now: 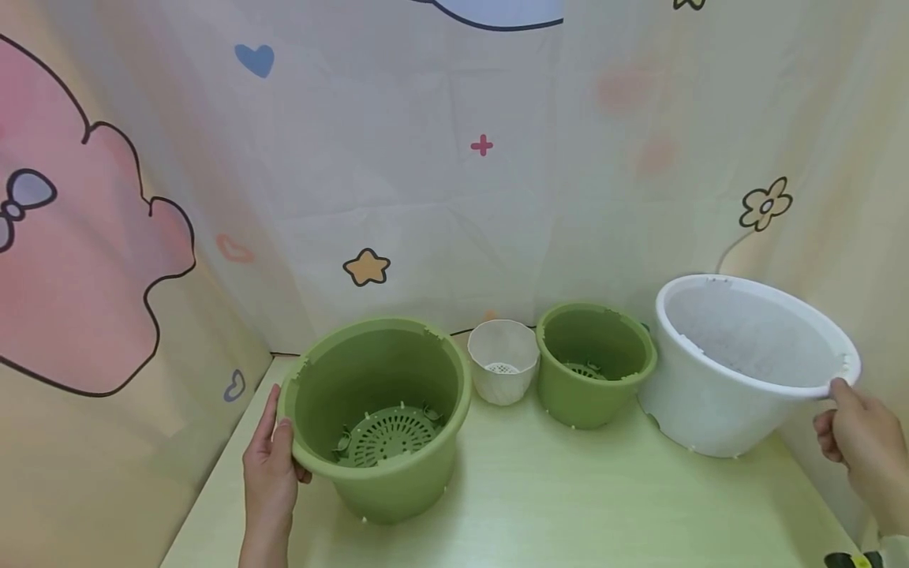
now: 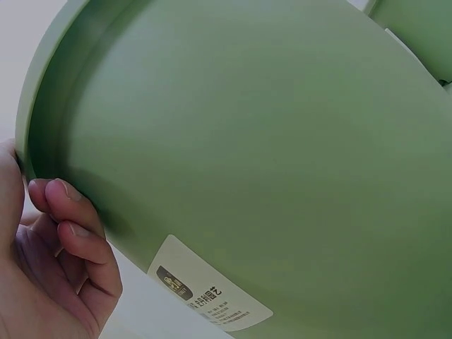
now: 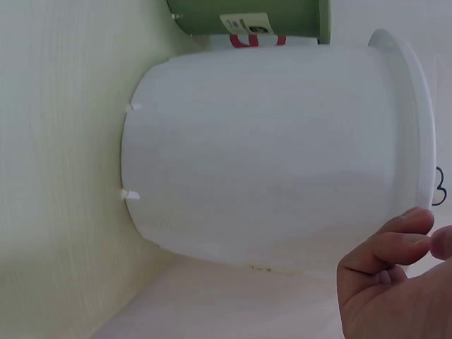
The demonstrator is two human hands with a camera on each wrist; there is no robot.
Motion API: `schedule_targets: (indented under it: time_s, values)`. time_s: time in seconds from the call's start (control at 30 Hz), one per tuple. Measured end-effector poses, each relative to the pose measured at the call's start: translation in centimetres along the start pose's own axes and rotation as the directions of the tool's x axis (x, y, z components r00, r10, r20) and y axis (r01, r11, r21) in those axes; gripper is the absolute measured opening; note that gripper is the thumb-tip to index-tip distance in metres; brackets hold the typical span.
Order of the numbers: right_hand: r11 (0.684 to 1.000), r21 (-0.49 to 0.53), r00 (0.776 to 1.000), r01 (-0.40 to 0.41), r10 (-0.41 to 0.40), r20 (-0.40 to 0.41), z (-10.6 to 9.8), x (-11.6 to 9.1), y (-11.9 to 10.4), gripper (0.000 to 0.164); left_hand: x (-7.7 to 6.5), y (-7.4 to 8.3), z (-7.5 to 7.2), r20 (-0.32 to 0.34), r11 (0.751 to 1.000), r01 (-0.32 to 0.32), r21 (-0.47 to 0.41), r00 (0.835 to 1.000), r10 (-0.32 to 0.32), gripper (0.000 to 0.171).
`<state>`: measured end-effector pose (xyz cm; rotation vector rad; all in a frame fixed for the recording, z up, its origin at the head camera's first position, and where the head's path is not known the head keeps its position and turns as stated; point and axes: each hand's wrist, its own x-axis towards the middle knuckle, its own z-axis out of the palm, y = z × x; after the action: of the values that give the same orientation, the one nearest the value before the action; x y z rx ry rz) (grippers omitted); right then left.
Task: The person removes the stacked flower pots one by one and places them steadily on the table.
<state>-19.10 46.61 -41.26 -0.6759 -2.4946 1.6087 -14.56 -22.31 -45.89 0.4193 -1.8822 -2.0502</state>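
Note:
At the table's left stands a large green flowerpot [image 1: 387,489] with a slotted bottom. My left hand [image 1: 271,465] holds its left rim, thumb on top and fingers curled beneath; the left wrist view shows the fingers [image 2: 83,244] under the lip and a printed label [image 2: 205,286] on the wall. On the right, a large white flowerpot [image 1: 710,394] appears slightly tilted. My right hand [image 1: 869,442] pinches the right side of its rim. In the right wrist view, the fingertips [image 3: 413,220] are at the rim of the white pot.
Between the two large pots stand a small white pot [image 1: 503,386] and a medium green pot [image 1: 582,404], side by side near the back curtain [image 1: 426,158]. The pale table [image 1: 554,505] extends in front. A dark object [image 1: 841,560] shows at the lower right.

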Motion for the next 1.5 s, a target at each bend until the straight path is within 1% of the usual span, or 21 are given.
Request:
schedule_targets:
  time_s: [0.17, 0.27, 0.4, 0.5, 0.6, 0.77, 0.87, 0.93, 1.07, 1.17, 1.33, 1.43, 1.5]
  values:
    - [0.999, 0.043, 1.0, -0.005, 0.006, -0.025, 1.0, -1.2, -0.1, 0.045, 0.0, 0.0, -0.1, -0.007, 1.0, -0.003, 0.008, 1.0, 0.003, 0.046]
    - [1.0, 0.018, 0.999, 0.002, -0.001, -0.036, 2.0, -2.0, -0.5, 0.045, 0.1, 0.0, -0.1, -0.009, 1.0, -0.001, 0.01, 1.0, 0.001, 0.046]
    - [0.994, 0.105, 1.0, 0.002, 0.0, -0.016, 3.3, -2.8, -1.0, 0.044, 0.0, 0.0, -0.1, -0.005, 1.0, 0.004, 0.009, 1.0, -0.004, 0.046]
    - [0.982, 0.187, 1.0, -0.001, 0.001, -0.001, 4.1, -3.2, -1.3, 0.044, 0.0, 0.0, -0.1, -0.004, 1.0, 0.006, 0.011, 1.0, -0.006, 0.046]
    - [0.977, 0.213, 1.0, 0.008, -0.011, 0.015, 5.0, -3.6, -1.6, 0.046, -0.1, 0.0, -0.1, -0.005, 1.0, 0.004, 0.016, 1.0, -0.004, 0.046]
    - [0.982, 0.19, 0.998, 0.024, -0.033, 0.048, 6.5, -4.3, -2.1, 0.048, -0.1, 0.1, 0.0, -0.004, 1.0, -0.002, 0.018, 1.0, 0.002, 0.047]
    - [0.984, 0.176, 0.998, 0.029, -0.038, 0.051, 7.4, -4.7, -2.5, 0.048, -0.1, 0.1, 0.0, -0.003, 1.0, -0.005, 0.018, 1.0, 0.005, 0.047]
    - [0.98, 0.197, 0.998, 0.032, -0.043, 0.054, 8.1, -5.0, -2.8, 0.047, -0.1, 0.1, 0.0, -0.004, 1.0, -0.006, 0.016, 1.0, 0.006, 0.046]
    - [0.963, 0.262, 0.992, 0.065, -0.09, 0.084, 9.4, -5.3, -3.2, 0.042, 0.0, 0.1, -0.1, -0.01, 1.0, -0.007, 0.012, 1.0, 0.007, 0.046]
    - [0.954, 0.281, 0.982, 0.107, -0.146, 0.121, 10.5, -5.4, -3.5, 0.04, 0.0, 0.0, -0.1, -0.013, 1.0, -0.009, 0.01, 1.0, 0.009, 0.046]
    - [0.954, 0.234, 0.961, 0.188, -0.228, 0.159, 12.3, -5.8, -4.2, 0.035, 0.0, 0.0, -0.2, -0.012, 1.0, -0.006, 0.013, 1.0, 0.007, 0.046]
    - [0.953, 0.221, 0.952, 0.208, -0.249, 0.177, 13.5, -6.3, -4.8, 0.032, 0.0, 0.0, -0.2, -0.014, 1.0, -0.006, 0.016, 1.0, 0.006, 0.046]
    - [0.953, 0.223, 0.95, 0.203, -0.247, 0.19, 14.2, -6.7, -5.2, 0.031, 0.1, 0.0, -0.2, -0.014, 1.0, -0.006, 0.017, 1.0, 0.006, 0.046]
